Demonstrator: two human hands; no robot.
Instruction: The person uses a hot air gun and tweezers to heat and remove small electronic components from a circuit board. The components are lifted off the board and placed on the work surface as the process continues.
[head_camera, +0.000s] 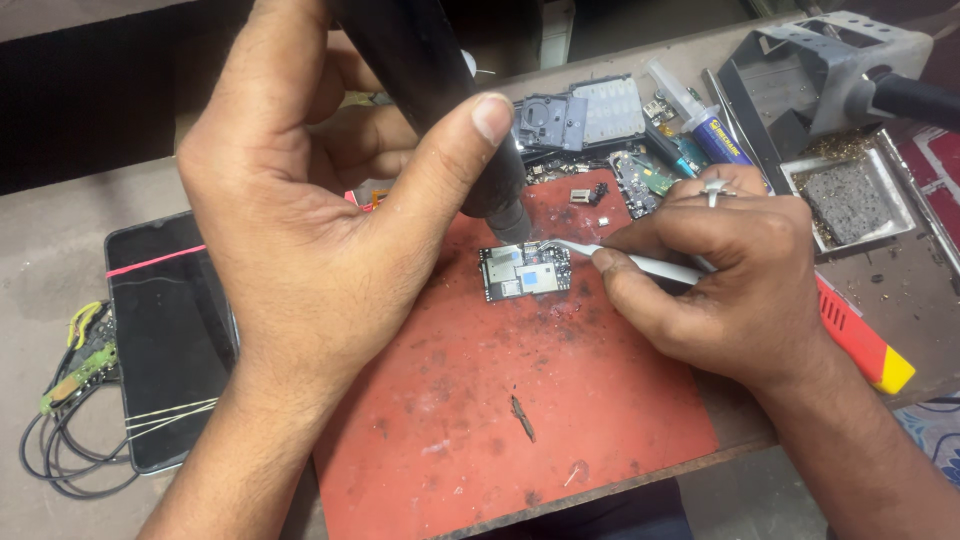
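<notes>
My left hand (310, 210) grips a black hot-air wand (470, 130), its nozzle pointing down just above a small circuit board (523, 270). The board lies on a red work mat (520, 420). My right hand (720, 270) holds silver tweezers (620, 258), whose curved tips touch the board's upper right corner. A ring sits on one finger of my right hand.
A black phone (165, 330) with rubber bands lies left of the mat, beside a bundle of cables (70, 420). Phone parts, a glue tube (700, 115) and a soldering stand with sponge tray (850, 190) crowd the back right. A red-and-yellow tool handle (865, 345) lies under my right wrist.
</notes>
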